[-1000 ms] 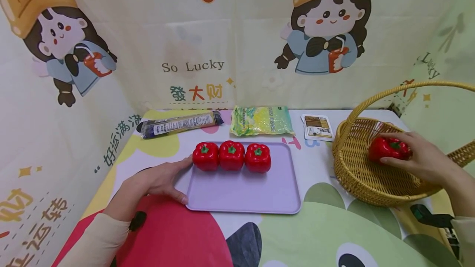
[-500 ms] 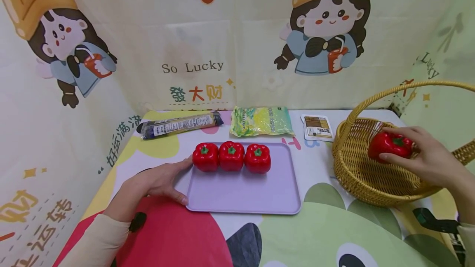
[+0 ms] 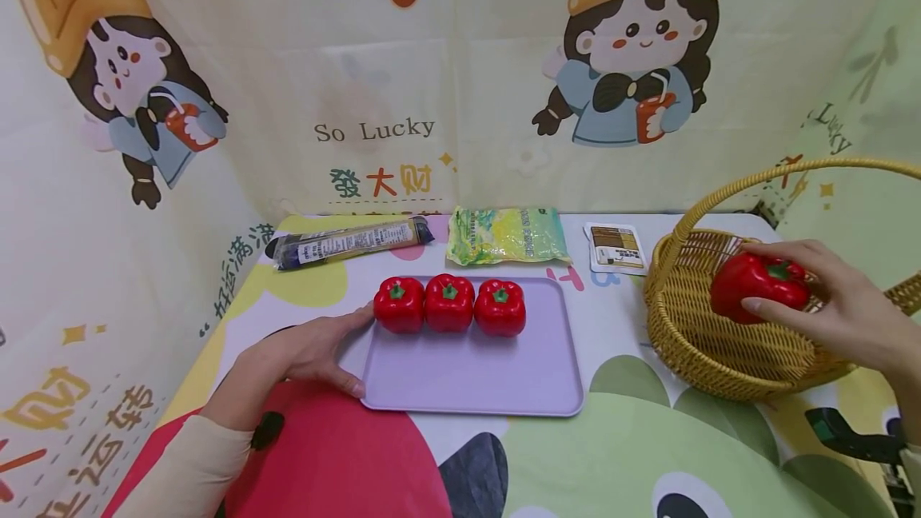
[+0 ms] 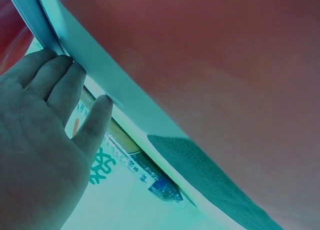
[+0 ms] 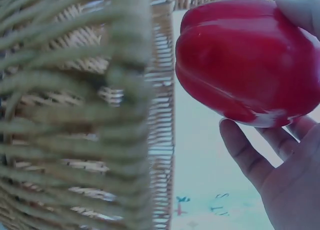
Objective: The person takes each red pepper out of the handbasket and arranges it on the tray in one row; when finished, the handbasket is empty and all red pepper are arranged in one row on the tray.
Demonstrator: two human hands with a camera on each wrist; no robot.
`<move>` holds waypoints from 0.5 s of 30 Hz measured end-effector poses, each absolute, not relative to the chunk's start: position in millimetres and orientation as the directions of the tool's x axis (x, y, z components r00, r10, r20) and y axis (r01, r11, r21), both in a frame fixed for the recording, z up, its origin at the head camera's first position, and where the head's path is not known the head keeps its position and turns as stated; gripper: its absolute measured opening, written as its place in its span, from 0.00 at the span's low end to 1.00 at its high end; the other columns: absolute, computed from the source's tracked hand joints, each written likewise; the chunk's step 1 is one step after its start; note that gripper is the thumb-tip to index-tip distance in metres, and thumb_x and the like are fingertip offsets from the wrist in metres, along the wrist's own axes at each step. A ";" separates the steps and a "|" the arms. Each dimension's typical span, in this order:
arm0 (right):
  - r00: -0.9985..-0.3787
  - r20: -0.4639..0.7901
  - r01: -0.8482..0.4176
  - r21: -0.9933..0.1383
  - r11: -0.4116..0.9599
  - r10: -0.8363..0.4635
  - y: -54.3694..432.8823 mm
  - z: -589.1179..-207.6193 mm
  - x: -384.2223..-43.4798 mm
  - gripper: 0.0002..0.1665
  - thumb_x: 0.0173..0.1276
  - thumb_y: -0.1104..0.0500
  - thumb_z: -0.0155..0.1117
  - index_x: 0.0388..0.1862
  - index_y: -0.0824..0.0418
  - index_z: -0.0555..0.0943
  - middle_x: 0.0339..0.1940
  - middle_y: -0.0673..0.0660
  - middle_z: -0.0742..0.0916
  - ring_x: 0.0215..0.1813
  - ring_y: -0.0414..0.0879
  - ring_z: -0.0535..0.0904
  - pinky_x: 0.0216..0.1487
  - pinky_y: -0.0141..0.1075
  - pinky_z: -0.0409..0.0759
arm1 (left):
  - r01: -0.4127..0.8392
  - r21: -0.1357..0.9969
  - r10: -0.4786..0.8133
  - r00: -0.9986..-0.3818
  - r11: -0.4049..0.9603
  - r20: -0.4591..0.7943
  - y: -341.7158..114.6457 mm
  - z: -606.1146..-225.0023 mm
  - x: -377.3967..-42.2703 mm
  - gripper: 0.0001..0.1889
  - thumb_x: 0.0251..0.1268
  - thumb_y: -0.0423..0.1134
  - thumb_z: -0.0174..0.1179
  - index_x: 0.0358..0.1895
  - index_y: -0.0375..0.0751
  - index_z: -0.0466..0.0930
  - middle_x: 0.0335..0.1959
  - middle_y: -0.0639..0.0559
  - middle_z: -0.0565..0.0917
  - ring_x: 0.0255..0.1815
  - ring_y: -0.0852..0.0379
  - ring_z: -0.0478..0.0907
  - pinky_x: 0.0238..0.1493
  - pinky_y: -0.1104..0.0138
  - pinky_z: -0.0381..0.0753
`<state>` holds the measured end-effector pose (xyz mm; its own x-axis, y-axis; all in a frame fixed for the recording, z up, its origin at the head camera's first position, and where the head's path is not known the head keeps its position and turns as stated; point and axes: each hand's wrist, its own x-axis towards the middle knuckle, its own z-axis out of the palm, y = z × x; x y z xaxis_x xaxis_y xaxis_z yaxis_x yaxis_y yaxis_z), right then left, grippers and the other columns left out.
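Observation:
My right hand [image 3: 838, 302] grips a red bell pepper [image 3: 755, 288] between thumb and fingers, over the mouth of the wicker basket [image 3: 665, 334] on the right. In the right wrist view the bell pepper [image 5: 245, 60] shows large beside the woven wall [image 5: 75, 120]. Three more red bell peppers [image 3: 449, 302] stand in a row along the back of a lilac tray [image 3: 475, 378], green stems up. My left hand [image 3: 305, 350] rests at the tray's left edge, its thumb and fingers spread. Seen from the left wrist, the fingers [image 4: 67, 90] lie straight against the tray's side.
Behind the tray lie a long dark packet [image 3: 352, 242], a green-yellow bag [image 3: 507, 236] and a small white-brown packet [image 3: 615, 248]. The basket's tall handle [image 3: 719, 190] arches over the right side. A printed cloth [image 3: 460, 86] hangs at the back.
My right hand has lifted the bell pepper slightly up from inside the basket, and the pepper has tilted a little. The left hand, the tray and its peppers stay in place.

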<state>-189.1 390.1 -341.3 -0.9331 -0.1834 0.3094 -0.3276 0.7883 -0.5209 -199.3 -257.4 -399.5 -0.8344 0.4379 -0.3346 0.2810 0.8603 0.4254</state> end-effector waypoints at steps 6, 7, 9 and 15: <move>-0.913 0.350 -0.379 -0.540 0.752 -0.209 374.4 -333.9 -181.2 0.45 0.54 0.68 0.81 0.71 0.57 0.75 0.60 0.35 0.70 0.52 0.28 0.67 0.35 0.14 0.74 | 0.292 0.426 0.447 -0.833 0.856 -0.326 -257.4 -399.5 -199.2 0.68 0.41 0.66 0.79 0.84 0.45 0.48 0.81 0.43 0.61 0.78 0.38 0.61 0.73 0.40 0.65; -0.905 0.364 -0.396 -0.539 0.744 -0.219 371.1 -332.3 -180.0 0.45 0.52 0.69 0.82 0.71 0.57 0.76 0.60 0.36 0.71 0.52 0.28 0.68 0.35 0.13 0.74 | 0.292 0.426 0.446 -0.833 0.856 -0.327 -257.4 -399.5 -199.3 0.68 0.41 0.66 0.79 0.84 0.45 0.48 0.81 0.43 0.61 0.79 0.38 0.61 0.73 0.40 0.65; -0.891 0.388 -0.427 -0.538 0.727 -0.236 365.0 -329.2 -177.5 0.46 0.49 0.70 0.83 0.69 0.58 0.77 0.60 0.37 0.72 0.53 0.29 0.68 0.36 0.12 0.74 | 0.284 0.429 0.442 -0.833 0.858 -0.331 -257.2 -399.4 -199.5 0.68 0.41 0.66 0.79 0.84 0.46 0.48 0.81 0.43 0.60 0.79 0.38 0.60 0.73 0.39 0.65; -0.837 0.453 -0.522 -0.490 0.698 -0.307 346.4 -317.4 -169.2 0.49 0.41 0.74 0.84 0.67 0.59 0.79 0.60 0.40 0.75 0.57 0.33 0.69 0.37 0.14 0.76 | 0.276 0.424 0.434 -0.834 0.862 -0.340 -257.5 -399.3 -199.9 0.68 0.41 0.66 0.79 0.84 0.45 0.49 0.81 0.43 0.60 0.79 0.38 0.60 0.73 0.39 0.66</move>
